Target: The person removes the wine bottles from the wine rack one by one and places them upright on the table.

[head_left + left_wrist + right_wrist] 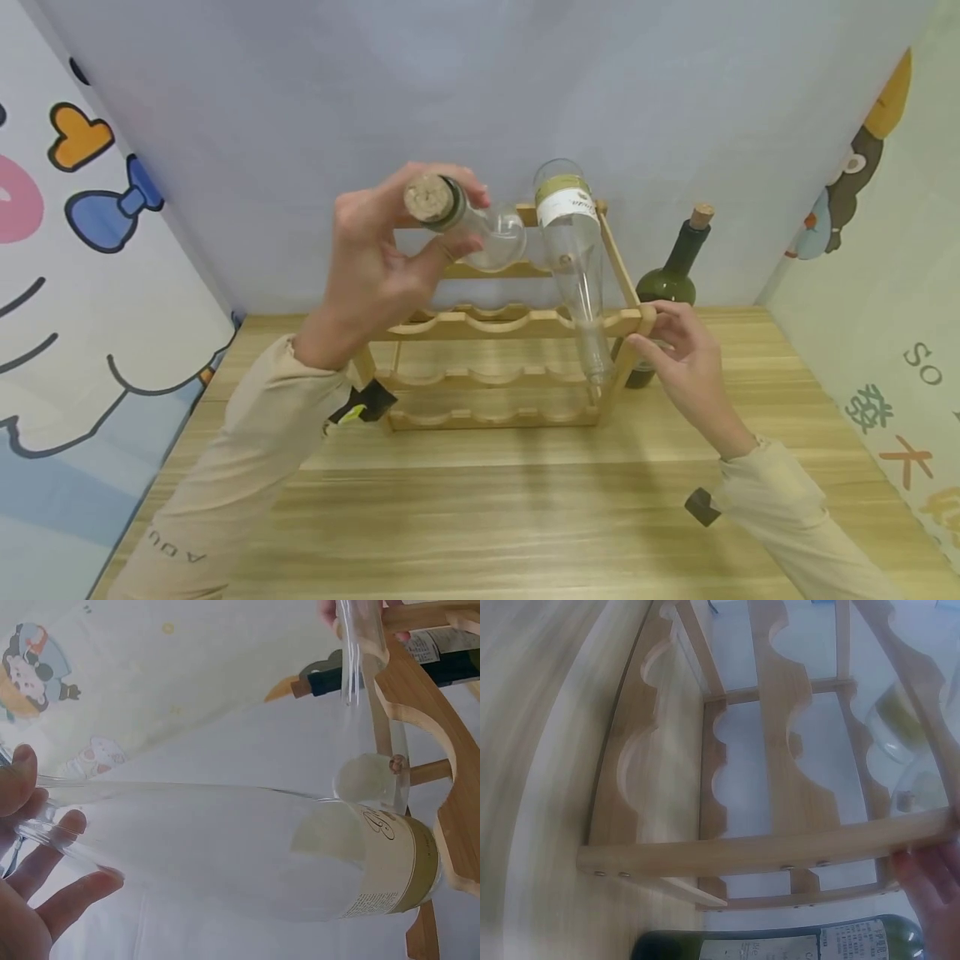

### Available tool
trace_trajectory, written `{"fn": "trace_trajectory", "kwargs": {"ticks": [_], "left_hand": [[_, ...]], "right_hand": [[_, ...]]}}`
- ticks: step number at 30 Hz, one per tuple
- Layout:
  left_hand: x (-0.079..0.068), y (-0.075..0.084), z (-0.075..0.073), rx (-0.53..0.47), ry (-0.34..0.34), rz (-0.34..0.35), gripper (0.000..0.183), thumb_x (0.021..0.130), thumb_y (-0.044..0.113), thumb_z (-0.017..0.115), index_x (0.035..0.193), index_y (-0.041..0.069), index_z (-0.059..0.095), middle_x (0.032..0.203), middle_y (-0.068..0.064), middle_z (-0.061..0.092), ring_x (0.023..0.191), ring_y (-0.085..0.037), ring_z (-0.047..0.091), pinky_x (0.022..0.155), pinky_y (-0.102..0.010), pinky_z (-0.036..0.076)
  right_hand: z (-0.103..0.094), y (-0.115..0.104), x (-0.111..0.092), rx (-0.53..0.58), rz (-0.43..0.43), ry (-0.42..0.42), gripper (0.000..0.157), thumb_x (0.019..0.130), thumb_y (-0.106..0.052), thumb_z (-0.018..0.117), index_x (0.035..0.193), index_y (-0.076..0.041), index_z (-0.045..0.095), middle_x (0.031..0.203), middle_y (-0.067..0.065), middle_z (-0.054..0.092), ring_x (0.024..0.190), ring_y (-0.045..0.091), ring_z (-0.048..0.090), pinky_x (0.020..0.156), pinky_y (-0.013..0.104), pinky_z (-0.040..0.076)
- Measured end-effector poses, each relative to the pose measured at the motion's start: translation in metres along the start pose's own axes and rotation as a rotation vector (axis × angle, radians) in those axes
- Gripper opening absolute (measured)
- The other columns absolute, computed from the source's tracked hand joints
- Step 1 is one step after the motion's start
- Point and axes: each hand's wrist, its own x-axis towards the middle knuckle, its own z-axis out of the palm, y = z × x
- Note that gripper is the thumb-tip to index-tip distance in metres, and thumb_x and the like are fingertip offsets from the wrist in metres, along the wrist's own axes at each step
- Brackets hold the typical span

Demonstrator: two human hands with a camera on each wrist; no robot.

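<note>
Head view: the rack (498,329) was gripped by the right hand (686,358), a corked bottle (491,233) above it by the left hand (378,258).

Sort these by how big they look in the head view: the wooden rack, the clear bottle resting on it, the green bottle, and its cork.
1. Wooden rack
2. Clear bottle resting on it
3. Green bottle, partly hidden
4. Cork

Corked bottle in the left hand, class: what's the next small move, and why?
Perhaps tip the corked bottle neck-down into the bare front notch beside the racked bottle: the left hand holds it over the wooden rack, and the right hand grips the rack's corner.
</note>
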Motion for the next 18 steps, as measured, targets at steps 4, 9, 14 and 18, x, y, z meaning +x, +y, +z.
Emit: {"fn": "trace_trajectory", "kwargs": {"ticks": [4, 9, 14, 18], "left_hand": [[0.005, 0.002, -0.001, -0.034, 0.005, -0.019, 0.029, 0.07, -0.016, 0.072, 0.096, -0.012, 0.061, 0.089, -0.019, 0.068, 0.086, -0.025, 0.066, 0.073, -0.034, 0.057], [0.012, 0.006, -0.003, -0.035, 0.016, -0.043, 0.027, 0.072, -0.015, 0.072, 0.097, -0.012, 0.061, 0.091, -0.017, 0.068, 0.088, -0.024, 0.065, 0.078, -0.038, 0.057], [0.019, 0.01, -0.005, -0.023, 0.029, -0.06, 0.027, 0.073, -0.013, 0.072, 0.097, -0.012, 0.06, 0.092, -0.016, 0.068, 0.088, -0.024, 0.065, 0.074, -0.038, 0.058], [0.025, 0.012, -0.007, 0.003, 0.041, -0.068, 0.026, 0.075, -0.01, 0.071, 0.098, -0.011, 0.06, 0.092, -0.013, 0.069, 0.088, -0.022, 0.066, 0.066, -0.035, 0.058]], "right_hand": [[0.0, 0.0, 0.0, 0.001, 0.008, 0.002, 0.038, 0.081, 0.015, 0.064, 0.116, 0.012, 0.05, 0.093, 0.0, 0.062, 0.089, 0.009, 0.064, 0.073, 0.02, 0.055], [0.0, -0.001, 0.0, 0.009, -0.011, -0.009, 0.039, 0.081, 0.017, 0.063, 0.117, 0.013, 0.049, 0.094, 0.001, 0.062, 0.09, 0.01, 0.063, 0.073, 0.019, 0.054], [0.001, -0.002, 0.0, 0.019, -0.012, 0.0, 0.039, 0.08, 0.019, 0.063, 0.117, 0.013, 0.049, 0.094, 0.002, 0.062, 0.089, 0.01, 0.064, 0.072, 0.019, 0.055], [0.002, -0.001, 0.0, 0.026, -0.005, 0.016, 0.039, 0.08, 0.019, 0.063, 0.116, 0.013, 0.05, 0.093, 0.002, 0.063, 0.088, 0.01, 0.064, 0.072, 0.019, 0.055]]}}
